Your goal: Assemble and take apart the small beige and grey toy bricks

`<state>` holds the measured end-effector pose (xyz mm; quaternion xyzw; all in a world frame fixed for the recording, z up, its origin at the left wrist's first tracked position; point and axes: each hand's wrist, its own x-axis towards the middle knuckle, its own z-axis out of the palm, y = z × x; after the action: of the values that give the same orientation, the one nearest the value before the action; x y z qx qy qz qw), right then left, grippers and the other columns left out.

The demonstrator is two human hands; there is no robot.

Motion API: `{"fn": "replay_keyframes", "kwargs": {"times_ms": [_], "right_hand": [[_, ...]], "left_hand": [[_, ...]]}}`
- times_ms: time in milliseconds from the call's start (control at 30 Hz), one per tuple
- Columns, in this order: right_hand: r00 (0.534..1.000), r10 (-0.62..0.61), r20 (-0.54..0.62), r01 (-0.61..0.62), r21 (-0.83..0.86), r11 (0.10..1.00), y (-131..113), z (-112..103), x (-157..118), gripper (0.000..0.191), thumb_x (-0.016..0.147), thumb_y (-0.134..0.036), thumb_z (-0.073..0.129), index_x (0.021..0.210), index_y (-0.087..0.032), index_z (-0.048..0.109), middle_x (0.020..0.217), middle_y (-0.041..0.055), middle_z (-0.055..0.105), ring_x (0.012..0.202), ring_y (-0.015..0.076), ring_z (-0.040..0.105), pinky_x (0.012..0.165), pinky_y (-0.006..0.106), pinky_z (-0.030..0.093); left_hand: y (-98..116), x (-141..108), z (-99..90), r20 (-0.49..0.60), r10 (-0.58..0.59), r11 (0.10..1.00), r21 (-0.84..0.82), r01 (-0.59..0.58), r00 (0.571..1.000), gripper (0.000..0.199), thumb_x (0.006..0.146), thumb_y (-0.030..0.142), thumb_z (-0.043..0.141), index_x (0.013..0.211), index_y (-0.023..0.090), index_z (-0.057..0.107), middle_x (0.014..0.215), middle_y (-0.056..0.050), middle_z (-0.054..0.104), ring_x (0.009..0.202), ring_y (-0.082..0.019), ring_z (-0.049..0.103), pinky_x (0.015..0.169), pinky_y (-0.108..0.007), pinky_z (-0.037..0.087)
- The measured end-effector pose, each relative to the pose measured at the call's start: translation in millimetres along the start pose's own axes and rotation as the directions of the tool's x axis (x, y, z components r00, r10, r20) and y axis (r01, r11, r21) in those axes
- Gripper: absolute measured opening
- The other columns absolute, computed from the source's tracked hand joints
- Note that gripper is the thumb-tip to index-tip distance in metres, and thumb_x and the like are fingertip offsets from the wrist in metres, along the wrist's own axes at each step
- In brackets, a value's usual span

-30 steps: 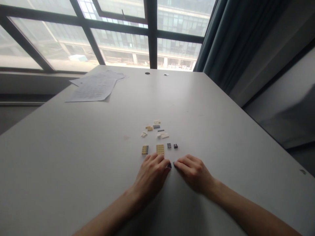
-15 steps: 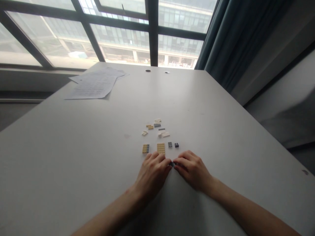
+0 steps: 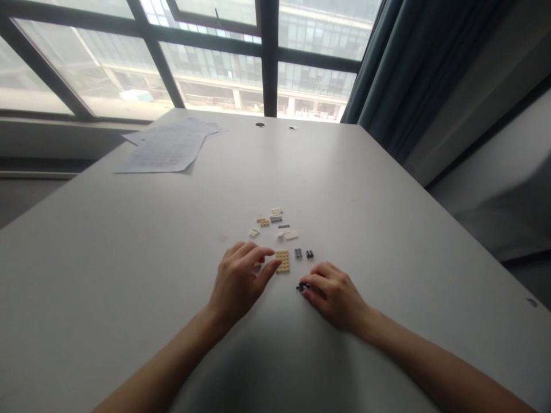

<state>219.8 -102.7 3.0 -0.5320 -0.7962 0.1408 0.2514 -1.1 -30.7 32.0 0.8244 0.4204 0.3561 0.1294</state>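
Note:
My right hand (image 3: 338, 292) pinches a small dark piece (image 3: 301, 286) between thumb and fingers, low over the table. My left hand (image 3: 241, 272) has its thumb and index finger apart, with nothing between them. Just right of those fingertips lies a tan studded plate (image 3: 283, 261). Another tan piece is mostly hidden behind my left hand. Beyond my right hand are a grey studded piece (image 3: 298, 253) and a small black piece (image 3: 310, 254).
Farther back lie cream pieces (image 3: 254, 232), tan pieces (image 3: 263, 222), a grey brick (image 3: 276, 219) and a white flat piece (image 3: 291, 234). Papers (image 3: 166, 150) rest on the white table (image 3: 129, 258) at the back left, near the window.
My left hand has let go of the dark piece, moved left and opened. My right hand has stayed in nearly the same place, still pinching the piece.

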Motion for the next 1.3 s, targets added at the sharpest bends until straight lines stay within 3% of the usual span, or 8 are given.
{"fn": "replay_keyframes", "kwargs": {"times_ms": [467, 1000, 1300], "right_hand": [[0.999, -0.034, -0.026, 0.032, -0.08, 0.996, 13.4, 1.7, 32.9, 0.015, 0.086, -0.024, 0.057, 0.095, -0.02, 0.069, 0.088, 0.0065, 0.062, 0.082, 0.0183, 0.057, 0.075, 0.03, 0.047], [1.0, 0.004, -0.005, -0.003, 0.042, 0.999, 17.3, -0.3, 29.6, 0.021, 0.081, -0.021, 0.063, 0.102, -0.02, 0.067, 0.087, 0.0056, 0.061, 0.073, 0.0158, 0.056, 0.07, 0.028, 0.048], [0.999, 0.032, -0.022, -0.03, 0.083, 0.996, 16.4, 0.1, 27.7, 0.019, 0.081, -0.021, 0.063, 0.1, -0.019, 0.068, 0.087, 0.0051, 0.061, 0.072, 0.0153, 0.056, 0.069, 0.028, 0.047]], "left_hand": [[-25.2, 4.9, -10.4, -0.122, -0.03, 0.998, 0.044, 0.036, 0.992, 0.017, 0.083, 0.034, 0.061, 0.077, 0.019, 0.066, 0.07, -0.002, 0.06, 0.07, -0.018, 0.053, 0.071, -0.029, 0.039], [-33.5, 4.2, -10.8, -0.168, -0.028, 0.996, 0.078, 0.041, 0.985, 0.021, 0.085, 0.035, 0.058, 0.074, 0.018, 0.065, 0.069, -0.001, 0.06, 0.067, -0.016, 0.052, 0.068, -0.028, 0.041], [-42.8, 4.0, -10.7, -0.214, -0.11, 0.99, 0.058, 0.125, 0.971, 0.022, 0.085, 0.034, 0.058, 0.073, 0.017, 0.065, 0.067, 0.0, 0.059, 0.064, -0.015, 0.051, 0.065, -0.027, 0.041]]}}
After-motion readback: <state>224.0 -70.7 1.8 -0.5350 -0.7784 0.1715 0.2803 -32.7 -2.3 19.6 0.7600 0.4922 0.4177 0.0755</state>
